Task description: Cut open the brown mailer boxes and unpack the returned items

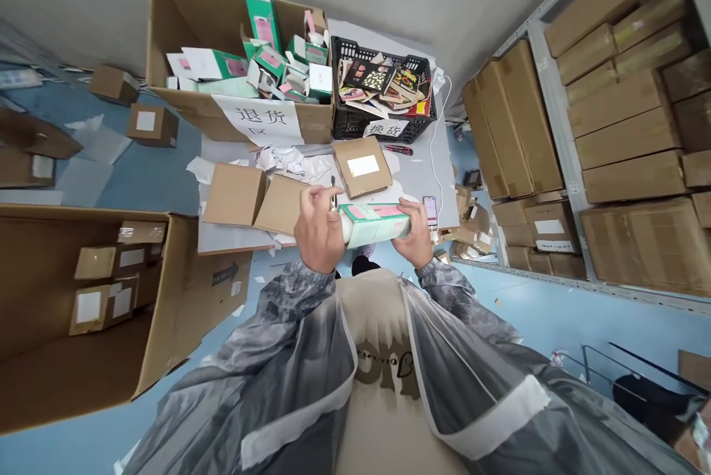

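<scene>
In front of my body, above the near edge of the table, is a long pale green carton (pixel 378 224) with pink and darker green panels. My right hand (pixel 416 234) grips its right end. At the left end, a white rounded piece (pixel 345 227) shows, perhaps part of a bottle. My left hand (pixel 319 230) is closed at that end with the thumb against the white piece and the index finger stretched out above. A small dark, thin object shows just behind the left fingers; its kind is unclear.
An opened cardboard box (pixel 236 195) and a closed box (pixel 362 166) lie on the table (pixel 416 171). Behind stand a carton of green packages (pixel 183 108) and a black crate (pixel 383 123). A box cutter (pixel 398 150) and phone (pixel 429 210) lie right. A large carton (pixel 189 297) stands left.
</scene>
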Demonstrator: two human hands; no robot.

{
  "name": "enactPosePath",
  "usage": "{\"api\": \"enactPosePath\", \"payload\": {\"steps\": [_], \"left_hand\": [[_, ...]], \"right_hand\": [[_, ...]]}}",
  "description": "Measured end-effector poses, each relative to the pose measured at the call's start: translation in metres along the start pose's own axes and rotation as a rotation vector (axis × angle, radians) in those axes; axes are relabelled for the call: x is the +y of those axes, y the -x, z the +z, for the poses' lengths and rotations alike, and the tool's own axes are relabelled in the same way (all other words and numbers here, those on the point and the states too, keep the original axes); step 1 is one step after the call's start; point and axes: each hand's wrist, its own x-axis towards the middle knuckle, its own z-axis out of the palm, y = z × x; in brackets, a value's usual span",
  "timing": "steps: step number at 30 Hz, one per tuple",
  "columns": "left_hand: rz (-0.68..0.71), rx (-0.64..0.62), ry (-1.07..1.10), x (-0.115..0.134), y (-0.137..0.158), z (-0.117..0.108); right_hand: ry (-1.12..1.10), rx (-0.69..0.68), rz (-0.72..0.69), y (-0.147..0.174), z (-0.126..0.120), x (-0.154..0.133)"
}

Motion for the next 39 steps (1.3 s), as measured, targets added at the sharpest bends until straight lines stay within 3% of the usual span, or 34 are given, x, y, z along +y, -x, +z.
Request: {"api": "enactPosePath", "payload": {"steps": [2, 4, 7, 9, 11, 13, 15, 17, 18, 20, 21, 23, 25, 29, 33, 39], "left_hand": [[0.021, -0.044, 0.031, 0.006, 0.001, 0.009], [0.020, -0.203, 0.110, 0.008, 0.001, 0.016], [-0.088, -0.437, 0.295, -0.003, -0.006, 0.017], [-0.189, -0.528, 0.486, -0.018, -0.015, 0.006], [-0.246, -0.481, 0.669, -0.033, -0.024, -0.016], [-0.225, -0.260, 0.711, -0.042, -0.028, -0.042], [-0.146, 0.000, 0.601, -0.044, -0.025, -0.062], [-0.023, 0.082, 0.440, -0.036, -0.015, -0.065], [0.041, 0.035, 0.364, -0.030, -0.008, -0.060], [0.146, -0.205, 0.225, -0.018, 0.008, -0.040], [0.160, -0.334, 0.170, -0.014, 0.014, -0.029], [0.153, -0.468, 0.157, -0.015, 0.021, -0.012], [0.137, -0.478, 0.304, -0.027, 0.018, -0.007], [0.162, -0.444, 0.601, -0.060, 0.005, -0.023], [0.256, -0.509, 0.473, -0.065, 0.007, -0.033], [0.253, -0.379, 0.212, -0.038, 0.024, -0.025]], "right_hand": [[-0.006, -0.003, 0.019, 0.007, 0.008, -0.004], [-0.017, -0.027, 0.058, 0.017, 0.016, -0.007], [-0.045, -0.081, 0.139, 0.032, 0.022, -0.007], [-0.099, -0.110, 0.170, 0.038, 0.023, -0.006], [-0.150, -0.109, 0.200, 0.039, 0.022, -0.004], [-0.172, -0.088, 0.234, 0.037, 0.021, -0.002], [-0.180, -0.083, 0.252, 0.033, 0.023, -0.003], [-0.191, -0.112, 0.239, 0.031, 0.029, -0.007], [-0.197, -0.132, 0.229, 0.031, 0.033, -0.010], [-0.209, -0.156, 0.214, 0.034, 0.042, -0.015], [-0.217, -0.161, 0.211, 0.037, 0.046, -0.017], [-0.229, -0.174, 0.218, 0.042, 0.051, -0.018], [-0.239, -0.201, 0.225, 0.046, 0.051, -0.016], [-0.262, -0.207, 0.237, 0.044, 0.048, -0.014], [-0.338, -0.205, 0.260, 0.034, 0.052, -0.014], [-0.557, -0.166, 0.200, 0.023, 0.061, -0.018]]}}
